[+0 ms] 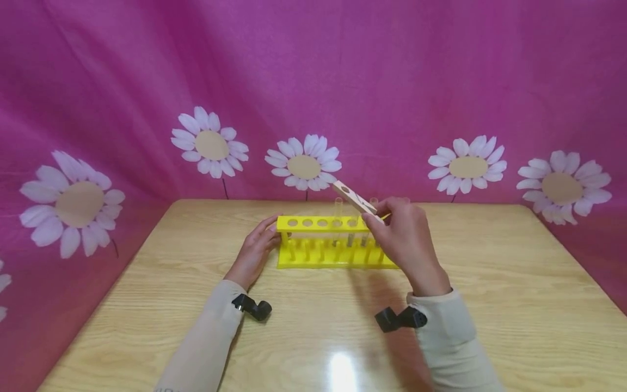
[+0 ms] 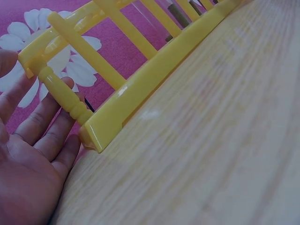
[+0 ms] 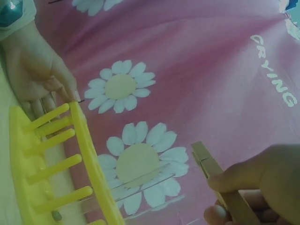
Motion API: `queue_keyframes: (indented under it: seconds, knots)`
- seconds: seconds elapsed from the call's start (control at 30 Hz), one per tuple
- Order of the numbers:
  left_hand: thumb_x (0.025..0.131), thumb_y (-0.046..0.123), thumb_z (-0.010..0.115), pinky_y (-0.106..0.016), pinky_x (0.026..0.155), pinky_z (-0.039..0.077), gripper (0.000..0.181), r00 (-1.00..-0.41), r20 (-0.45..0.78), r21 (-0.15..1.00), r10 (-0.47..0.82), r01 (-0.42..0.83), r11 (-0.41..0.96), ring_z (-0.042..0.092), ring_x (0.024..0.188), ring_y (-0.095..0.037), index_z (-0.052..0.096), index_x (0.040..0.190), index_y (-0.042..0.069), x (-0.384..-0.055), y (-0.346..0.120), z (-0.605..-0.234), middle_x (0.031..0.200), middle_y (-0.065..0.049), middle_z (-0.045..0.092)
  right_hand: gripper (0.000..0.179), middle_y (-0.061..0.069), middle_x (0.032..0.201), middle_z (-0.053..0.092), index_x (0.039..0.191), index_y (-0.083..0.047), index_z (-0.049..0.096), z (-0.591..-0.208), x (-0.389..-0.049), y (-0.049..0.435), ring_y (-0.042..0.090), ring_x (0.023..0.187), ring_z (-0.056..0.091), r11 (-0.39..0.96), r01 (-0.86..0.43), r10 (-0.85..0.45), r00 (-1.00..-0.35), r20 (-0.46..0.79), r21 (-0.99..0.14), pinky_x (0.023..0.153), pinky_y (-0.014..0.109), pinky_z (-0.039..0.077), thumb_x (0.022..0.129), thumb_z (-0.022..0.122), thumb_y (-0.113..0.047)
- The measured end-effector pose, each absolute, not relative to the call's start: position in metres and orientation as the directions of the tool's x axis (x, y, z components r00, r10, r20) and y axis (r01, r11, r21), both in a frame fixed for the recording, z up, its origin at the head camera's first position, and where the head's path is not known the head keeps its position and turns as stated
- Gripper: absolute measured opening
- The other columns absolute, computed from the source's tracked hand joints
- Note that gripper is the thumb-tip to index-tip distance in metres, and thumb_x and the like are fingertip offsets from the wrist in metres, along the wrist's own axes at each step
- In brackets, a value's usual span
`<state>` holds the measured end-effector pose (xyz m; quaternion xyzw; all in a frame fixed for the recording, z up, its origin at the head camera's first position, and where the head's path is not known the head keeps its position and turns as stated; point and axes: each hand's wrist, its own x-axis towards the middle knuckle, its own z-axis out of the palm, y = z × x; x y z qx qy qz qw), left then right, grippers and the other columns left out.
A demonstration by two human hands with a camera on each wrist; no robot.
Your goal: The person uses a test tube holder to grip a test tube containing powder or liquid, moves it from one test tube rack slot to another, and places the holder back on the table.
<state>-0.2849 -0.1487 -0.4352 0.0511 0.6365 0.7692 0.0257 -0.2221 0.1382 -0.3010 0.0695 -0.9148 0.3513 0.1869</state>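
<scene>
Wooden clip (image 1: 356, 199), pinched in the right hand (image 1: 411, 237), wants gentle aim beside the tubes (image 1: 338, 207); left hand (image 1: 252, 253), fingers apart, seemingly steadies the rack (image 1: 313, 229) near the table's (image 1: 499, 272) far edge.

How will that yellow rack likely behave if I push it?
The yellow rack will probably stay stiff, judging by its straight, solid-looking bars. Its open frame suggests it is light, so it may slide over the smooth-looking table. The clear tubes standing up above its top bar could rattle or sway if it is shoved.
</scene>
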Motion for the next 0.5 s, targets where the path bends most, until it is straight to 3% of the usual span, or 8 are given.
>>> queue_keyframes:
  seconds: [0.17, 0.23, 0.37, 0.5]
  knots:
    - [0.099, 0.033, 0.054, -0.042, 0.112, 0.031, 0.053, -0.994, 0.039, 0.985, 0.105, 0.020, -0.171, 0.047, 0.124, -0.028, 0.041, 0.146, 0.012, -0.2845, -0.1482, -0.4354, 0.144, -0.008, 0.043, 0.019, 0.010, 0.078, 0.061, 0.093, 0.000, 0.067, -0.3062, -0.2236, 0.1340, 0.024, 0.065, 0.048, 0.743, -0.293, -0.007, -0.903, 0.430, -0.602, 0.071, 0.036, 0.046, 0.087, 0.072, -0.017]
    - [0.099, 0.033, 0.054, -0.042, 0.112, 0.031, 0.054, -0.993, 0.040, 0.985, 0.107, 0.021, -0.169, 0.046, 0.124, -0.028, 0.040, 0.147, 0.011, -0.2843, -0.1480, -0.4360, 0.145, -0.007, 0.043, 0.018, 0.010, 0.076, 0.060, 0.092, 0.000, 0.067, -0.3075, -0.2237, 0.1327, 0.024, 0.065, 0.047, 0.751, -0.301, -0.013, -0.897, 0.442, -0.588, 0.072, 0.037, 0.044, 0.086, 0.072, -0.016]
    - [0.100, 0.030, 0.052, -0.041, 0.111, 0.031, 0.052, -0.994, 0.045, 0.983, 0.104, 0.025, -0.180, 0.049, 0.121, -0.027, 0.040, 0.146, 0.011, -0.2842, -0.1475, -0.4365, 0.142, -0.009, 0.045, 0.018, 0.009, 0.075, 0.058, 0.091, 0.000, 0.066, -0.3091, -0.2246, 0.1313, 0.024, 0.065, 0.047, 0.767, -0.307, -0.020, -0.889, 0.458, -0.563, 0.058, 0.033, 0.041, 0.086, 0.073, -0.016]
    - [0.101, 0.027, 0.051, -0.040, 0.110, 0.033, 0.046, -0.994, 0.045, 0.981, 0.103, 0.025, -0.191, 0.053, 0.116, -0.025, 0.043, 0.145, 0.014, -0.2847, -0.1481, -0.4360, 0.137, -0.013, 0.050, 0.018, 0.009, 0.074, 0.058, 0.091, 0.000, 0.067, -0.3097, -0.2256, 0.1316, 0.023, 0.065, 0.047, 0.765, -0.308, -0.020, -0.889, 0.457, -0.565, 0.053, 0.032, 0.040, 0.086, 0.072, -0.017]
